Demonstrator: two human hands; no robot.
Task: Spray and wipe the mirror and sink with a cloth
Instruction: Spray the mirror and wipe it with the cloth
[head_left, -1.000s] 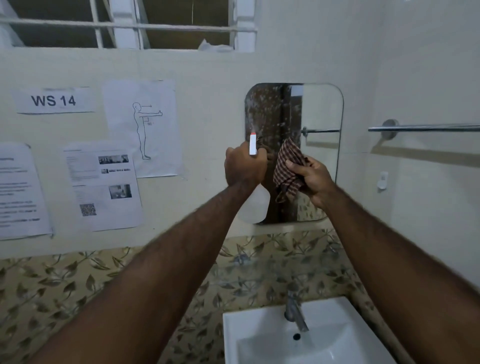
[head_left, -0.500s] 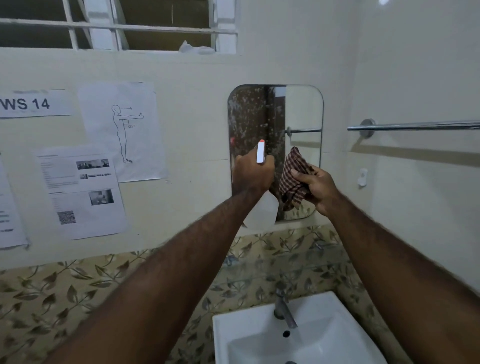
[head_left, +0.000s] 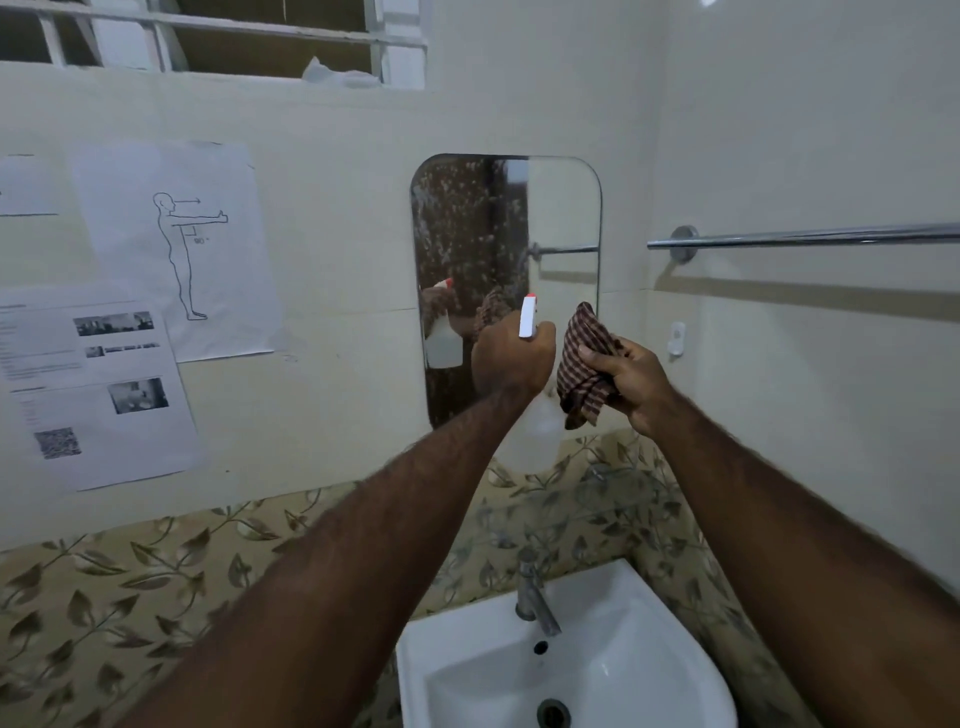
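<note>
A rounded rectangular mirror (head_left: 561, 218) hangs on the cream wall, its left half speckled with droplets. My left hand (head_left: 511, 358) is raised in front of its lower part, gripping a translucent spray bottle (head_left: 535, 431) whose white, red-tipped nozzle points at the glass. Just to the right, my right hand (head_left: 626, 382) clutches a bunched brown checked cloth (head_left: 584, 364), held off the mirror. Below, a white sink (head_left: 613, 670) with a metal tap (head_left: 532, 597) sits at the bottom of the view.
A chrome towel rail (head_left: 810, 236) runs along the right wall. Paper sheets (head_left: 176, 249) are stuck on the wall to the left. Leaf-patterned tiles (head_left: 156, 561) back the sink. A barred window (head_left: 208, 36) opens above.
Both hands have dropped from the mirror's middle toward its lower edge, bottle and cloth still gripped. The view has swung left to right, so the mirror sits farther left.
</note>
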